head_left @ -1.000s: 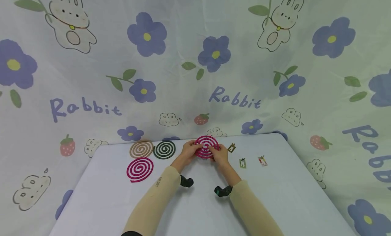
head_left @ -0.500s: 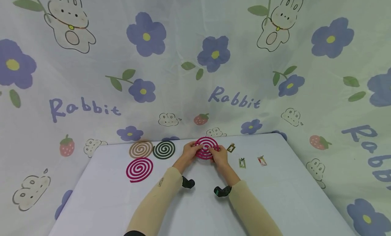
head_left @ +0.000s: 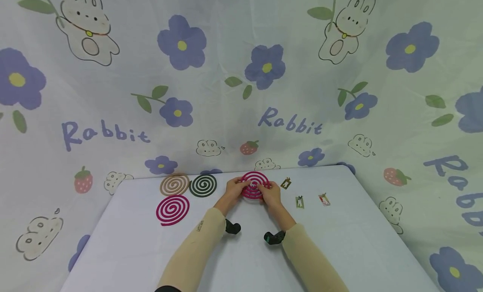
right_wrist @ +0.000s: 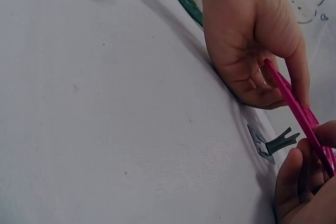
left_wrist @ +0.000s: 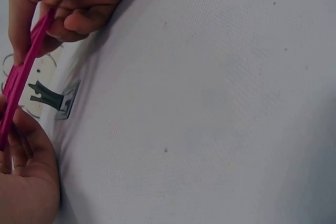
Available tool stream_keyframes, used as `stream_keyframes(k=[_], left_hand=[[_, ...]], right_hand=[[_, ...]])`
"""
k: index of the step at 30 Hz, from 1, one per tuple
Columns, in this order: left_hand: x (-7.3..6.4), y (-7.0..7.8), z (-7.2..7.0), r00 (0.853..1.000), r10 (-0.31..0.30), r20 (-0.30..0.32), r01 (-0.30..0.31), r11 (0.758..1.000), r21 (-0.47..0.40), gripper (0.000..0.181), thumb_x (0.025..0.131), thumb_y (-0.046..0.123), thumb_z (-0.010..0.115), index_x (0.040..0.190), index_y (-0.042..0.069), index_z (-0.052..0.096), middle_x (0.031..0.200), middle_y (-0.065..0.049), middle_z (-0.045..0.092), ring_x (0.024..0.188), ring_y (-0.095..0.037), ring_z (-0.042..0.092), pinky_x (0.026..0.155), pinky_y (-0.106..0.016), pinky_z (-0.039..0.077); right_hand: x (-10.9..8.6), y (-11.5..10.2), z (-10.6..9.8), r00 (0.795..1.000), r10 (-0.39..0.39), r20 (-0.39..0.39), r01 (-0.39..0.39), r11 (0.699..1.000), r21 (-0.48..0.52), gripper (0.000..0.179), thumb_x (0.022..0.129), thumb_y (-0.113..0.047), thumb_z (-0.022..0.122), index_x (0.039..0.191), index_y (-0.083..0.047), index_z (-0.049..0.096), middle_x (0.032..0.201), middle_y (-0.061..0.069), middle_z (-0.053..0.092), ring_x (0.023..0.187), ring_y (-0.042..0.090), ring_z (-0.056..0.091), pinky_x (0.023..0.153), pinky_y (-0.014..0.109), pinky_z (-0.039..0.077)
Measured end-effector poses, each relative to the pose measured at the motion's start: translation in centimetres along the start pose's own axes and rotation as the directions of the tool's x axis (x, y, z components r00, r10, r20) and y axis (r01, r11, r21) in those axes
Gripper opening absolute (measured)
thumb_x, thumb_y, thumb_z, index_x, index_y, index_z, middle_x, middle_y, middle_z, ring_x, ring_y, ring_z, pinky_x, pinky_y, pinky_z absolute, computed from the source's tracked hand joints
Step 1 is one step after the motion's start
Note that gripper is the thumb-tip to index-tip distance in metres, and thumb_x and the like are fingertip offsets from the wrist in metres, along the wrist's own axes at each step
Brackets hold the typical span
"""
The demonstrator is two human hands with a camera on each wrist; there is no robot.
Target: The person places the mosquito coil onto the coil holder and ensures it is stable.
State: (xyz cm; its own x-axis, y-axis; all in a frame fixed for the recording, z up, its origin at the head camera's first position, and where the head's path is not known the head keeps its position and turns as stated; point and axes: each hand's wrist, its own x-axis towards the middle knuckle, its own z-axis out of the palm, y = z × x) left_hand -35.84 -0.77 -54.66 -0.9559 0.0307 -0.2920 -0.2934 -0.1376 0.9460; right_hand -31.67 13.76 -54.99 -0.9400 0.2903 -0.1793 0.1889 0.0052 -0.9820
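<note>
Both hands hold a magenta mosquito coil at the back middle of the table. The left hand pinches its left side, thumb on the upper face and fingers beneath. On the opposite side the right hand grips it the same way. Seen almost edge-on in the left wrist view, the coil is tilted and off the table. Close below it stands a small metal coil stand with its forked prong raised, apart from the coil; the right wrist view shows this stand too.
Left of the hands lie a tan coil, a dark green coil and another magenta coil. To the right are three small metal stands: one brownish, one pale green, one reddish. A patterned curtain rises behind the table.
The held magenta coil has come down slightly toward the table, both hands moving with it and keeping their grip. The other coils and the stands on the right have not moved.
</note>
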Motion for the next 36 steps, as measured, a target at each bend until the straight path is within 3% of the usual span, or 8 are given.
stream_keyframes(k=[14,26,36], left_hand=[[-0.2,0.1,0.0,1.0,0.005,0.014,-0.005,1.0,0.031,0.04,0.088,0.012,0.073,0.122,-0.003,0.059,0.113,-0.015,0.061,0.088,-0.015,0.06,0.074,-0.025,0.054],[-0.1,-0.4,-0.1,0.999,0.037,0.017,-0.038,0.996,0.079,0.04,0.086,0.016,0.075,0.119,-0.004,0.061,0.097,-0.008,0.064,0.078,-0.009,0.059,0.067,-0.021,0.051],[0.0,-0.6,-0.3,0.999,0.028,0.032,-0.03,0.996,0.084,0.037,0.086,0.015,0.075,0.116,-0.002,0.062,0.101,-0.01,0.064,0.08,-0.012,0.059,0.067,-0.023,0.051]], right_hand=[[0.2,0.5,-0.1,1.0,-0.017,0.009,0.017,1.0,-0.002,0.04,0.089,-0.021,0.072,0.119,-0.002,0.054,0.095,0.016,0.067,0.045,0.012,0.052,0.042,0.022,0.046],[0.3,0.9,-0.2,1.0,-0.019,0.022,0.019,1.0,-0.006,0.039,0.089,-0.021,0.072,0.117,-0.001,0.054,0.086,0.013,0.067,0.041,0.012,0.05,0.04,0.023,0.045],[0.4,1.0,-0.3,1.0,-0.012,0.016,0.013,0.999,-0.031,0.041,0.088,-0.022,0.072,0.118,0.0,0.054,0.088,0.014,0.067,0.042,0.012,0.05,0.041,0.023,0.045]])
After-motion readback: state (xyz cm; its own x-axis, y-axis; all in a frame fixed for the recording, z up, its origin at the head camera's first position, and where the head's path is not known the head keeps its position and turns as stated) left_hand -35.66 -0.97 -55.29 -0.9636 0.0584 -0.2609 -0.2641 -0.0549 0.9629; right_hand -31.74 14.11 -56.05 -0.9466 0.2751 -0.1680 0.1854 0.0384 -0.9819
